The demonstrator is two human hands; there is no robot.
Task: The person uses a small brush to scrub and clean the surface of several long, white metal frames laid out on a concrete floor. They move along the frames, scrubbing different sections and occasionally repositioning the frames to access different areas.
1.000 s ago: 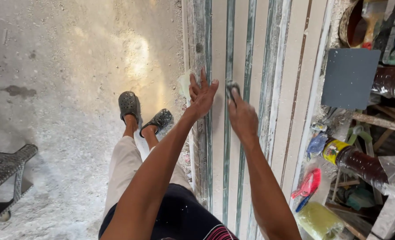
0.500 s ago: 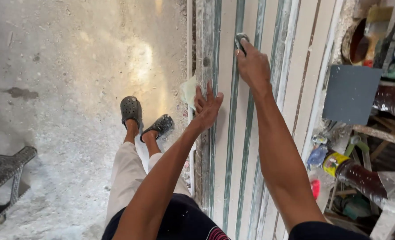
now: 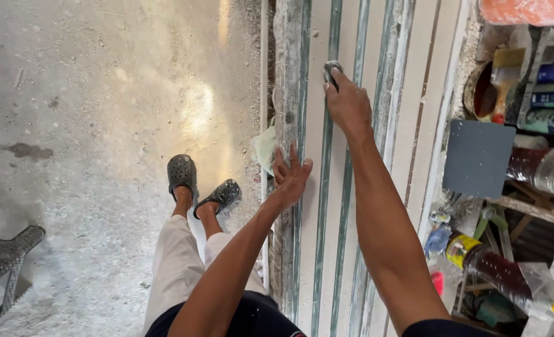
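Observation:
A stack of long pale boards [image 3: 408, 125] with green-painted grooves stands on edge and runs away from me. My right hand [image 3: 347, 103] is stretched far along it and presses a small dark sanding pad [image 3: 331, 70] into one green groove. My left hand [image 3: 291, 175] lies flat with fingers spread on the near left edge of the stack, holding nothing. A scrap of pale paper or cloth [image 3: 264, 148] sticks out just left of that hand.
My legs and dark clogs [image 3: 181, 173] stand on a dusty concrete floor [image 3: 102, 125] at the left. A metal frame [image 3: 2, 259] pokes in at lower left. On the right, cluttered shelves hold a dark grey sheet [image 3: 476, 157], plastic bottles [image 3: 542, 170] and cans [image 3: 481, 93].
My right hand slid the pad far up the groove, away from me, then held near the far end. My left hand stayed flat on the stack's edge. The view tilted slightly.

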